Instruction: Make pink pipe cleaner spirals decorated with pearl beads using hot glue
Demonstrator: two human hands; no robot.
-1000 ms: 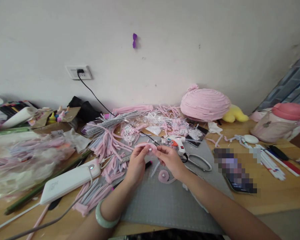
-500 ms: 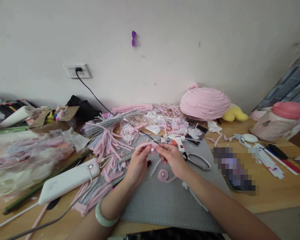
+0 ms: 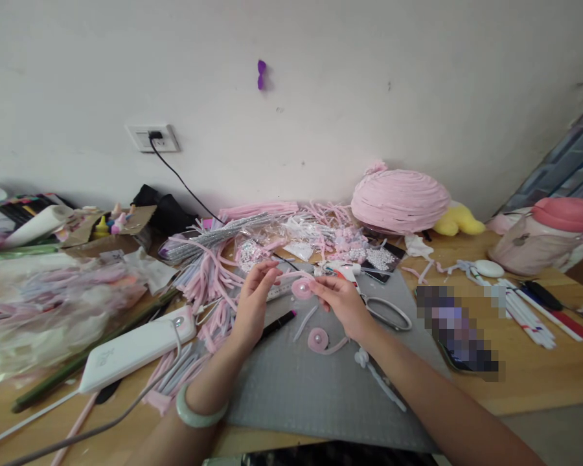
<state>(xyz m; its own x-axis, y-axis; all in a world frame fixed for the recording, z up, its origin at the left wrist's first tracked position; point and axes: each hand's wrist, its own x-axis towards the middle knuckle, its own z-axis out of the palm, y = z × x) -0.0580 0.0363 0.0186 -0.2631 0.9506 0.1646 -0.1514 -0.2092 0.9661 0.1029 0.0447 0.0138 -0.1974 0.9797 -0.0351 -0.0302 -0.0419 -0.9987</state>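
My right hand (image 3: 339,301) pinches a pink fuzzy pipe cleaner coil (image 3: 301,289) with a pearl at its centre. From the coil, a pink tail runs left toward my left hand (image 3: 255,299). That hand is raised with fingers apart beside the tail's end; whether it touches the tail is hard to see. Below, on the grey cutting mat (image 3: 291,388), lies a second pink coil (image 3: 317,339) with a pearl and a curved tail. A pale knotted pipe cleaner piece (image 3: 362,357) rests near my right forearm. A black marker (image 3: 278,325) lies by my left wrist.
Behind my hands are a glue gun (image 3: 344,270), scissors (image 3: 391,314) and heaped pink pipe cleaners (image 3: 201,275). A white power bank (image 3: 136,349) with a cable lies left. To the right are a phone (image 3: 459,333), several white pens (image 3: 525,317) and a pink-lidded jar (image 3: 529,243).
My left hand has come off the coil and moved left, its fingers spreading. The coil stays in my right hand and now shows face-on.
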